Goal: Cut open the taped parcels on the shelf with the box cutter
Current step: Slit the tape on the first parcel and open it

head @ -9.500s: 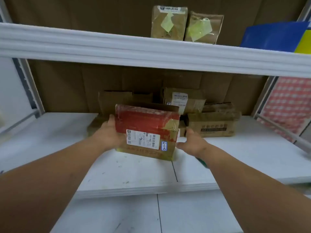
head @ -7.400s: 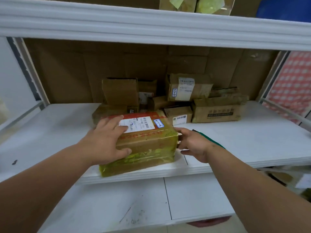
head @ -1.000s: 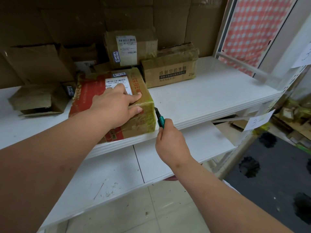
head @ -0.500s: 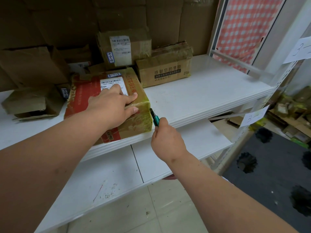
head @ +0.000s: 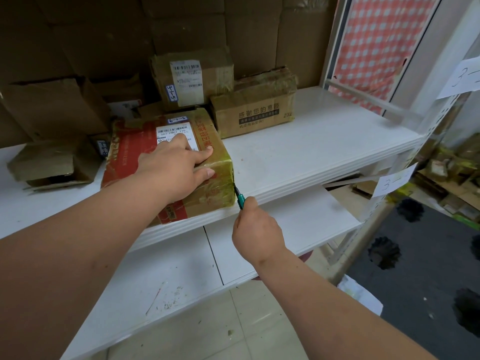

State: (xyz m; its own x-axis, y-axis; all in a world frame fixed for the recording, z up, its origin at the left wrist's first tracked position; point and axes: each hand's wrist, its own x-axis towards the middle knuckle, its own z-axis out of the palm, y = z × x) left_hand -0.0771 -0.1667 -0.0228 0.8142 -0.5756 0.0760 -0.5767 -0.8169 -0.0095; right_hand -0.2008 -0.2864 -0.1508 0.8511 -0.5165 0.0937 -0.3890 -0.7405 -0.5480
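A red and brown taped parcel with a white shipping label lies at the front edge of the white shelf. My left hand presses flat on its top, fingers spread over the label and the right edge. My right hand grips the green box cutter just below the shelf edge. The blade tip touches the parcel's lower right corner, where a dark cut line runs up the taped side.
Several other cardboard parcels stand behind: a labelled one, a printed brown box and opened boxes at the left. A lower white shelf lies beneath. A metal upright with paper tags stands to the right.
My right hand has drawn the cutter down the parcel's right side toward the front corner. Earlier, both hands pulled this parcel forward and laid it flat on the shelf.
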